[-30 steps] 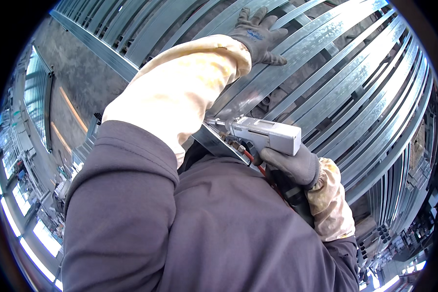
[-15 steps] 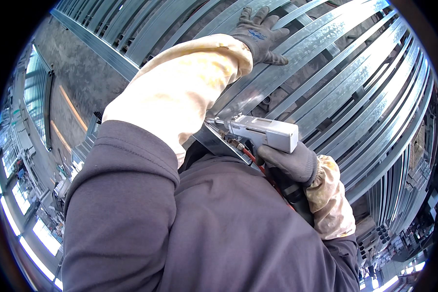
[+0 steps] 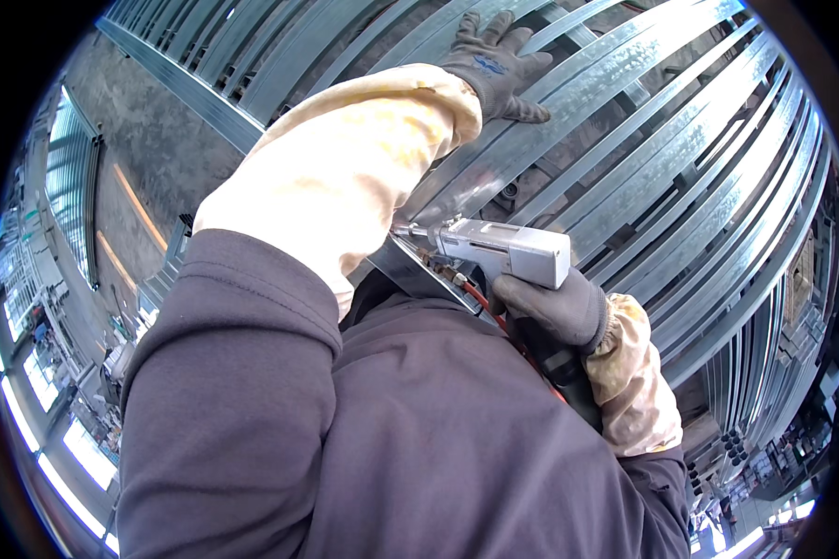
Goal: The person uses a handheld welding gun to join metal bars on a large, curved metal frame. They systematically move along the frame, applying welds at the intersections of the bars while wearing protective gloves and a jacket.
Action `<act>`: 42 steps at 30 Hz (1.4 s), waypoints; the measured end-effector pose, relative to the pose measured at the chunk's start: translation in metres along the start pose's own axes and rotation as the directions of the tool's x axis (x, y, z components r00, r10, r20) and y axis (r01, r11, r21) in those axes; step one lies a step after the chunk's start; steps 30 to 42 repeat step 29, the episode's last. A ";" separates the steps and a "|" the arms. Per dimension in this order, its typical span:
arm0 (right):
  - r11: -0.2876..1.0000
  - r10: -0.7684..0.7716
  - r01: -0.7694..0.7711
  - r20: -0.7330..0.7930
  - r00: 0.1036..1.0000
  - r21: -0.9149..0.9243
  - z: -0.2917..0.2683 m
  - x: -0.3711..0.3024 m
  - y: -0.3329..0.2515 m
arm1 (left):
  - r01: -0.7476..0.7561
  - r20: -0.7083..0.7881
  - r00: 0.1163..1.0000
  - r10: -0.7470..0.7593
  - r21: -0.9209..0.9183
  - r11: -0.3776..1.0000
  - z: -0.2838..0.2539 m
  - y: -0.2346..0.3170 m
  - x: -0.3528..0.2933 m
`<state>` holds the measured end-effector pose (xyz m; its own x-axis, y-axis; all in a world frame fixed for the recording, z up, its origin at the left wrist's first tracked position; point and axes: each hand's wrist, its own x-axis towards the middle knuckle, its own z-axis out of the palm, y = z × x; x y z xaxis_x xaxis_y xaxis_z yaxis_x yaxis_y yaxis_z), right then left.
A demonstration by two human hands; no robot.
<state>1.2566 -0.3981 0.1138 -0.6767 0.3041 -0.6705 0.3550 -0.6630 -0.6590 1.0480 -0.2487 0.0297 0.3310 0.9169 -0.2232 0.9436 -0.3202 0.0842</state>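
Observation:
My gloved left hand (image 3: pixel 496 70) lies with its fingers spread on one of the long galvanized metal bars (image 3: pixel 569 107), the arm reaching across in front of me. Closer to my chest, my gloved right hand (image 3: pixel 557 312) is wrapped round the grip of a silver pistol-shaped power tool (image 3: pixel 513 252). The tool's body points left, and its narrow front end meets the near end of a metal piece beside my left sleeve. My forearm partly hides the contact spot. A red hose (image 3: pixel 476 296) runs below the tool toward my right side.
More parallel metal bars (image 3: pixel 708 214) spread to the right, with gaps between them. Another rack of bars (image 3: pixel 205 47) stands at the far left. Beyond it lie grey floor (image 3: pixel 126 98), orange strips (image 3: pixel 140 207) and a stack of corrugated metal (image 3: pixel 73 177).
Both hands keep their places, apart from a very slight shift to the left. The tool's front end stays against the metal.

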 end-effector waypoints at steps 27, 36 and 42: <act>1.000 0.022 -0.021 -0.030 0.999 0.019 -0.004 -0.010 0.006 | -0.010 0.011 1.000 0.010 -0.046 0.999 0.000 0.000 -0.001; 1.000 -0.006 0.006 -0.028 1.000 0.002 -0.004 -0.011 0.004 | -0.017 0.025 1.000 0.017 -0.018 1.000 -0.002 0.000 -0.001; 1.000 -0.006 0.006 -0.028 1.000 0.002 -0.004 -0.011 0.004 | -0.017 0.025 1.000 0.017 -0.018 1.000 -0.002 0.000 -0.001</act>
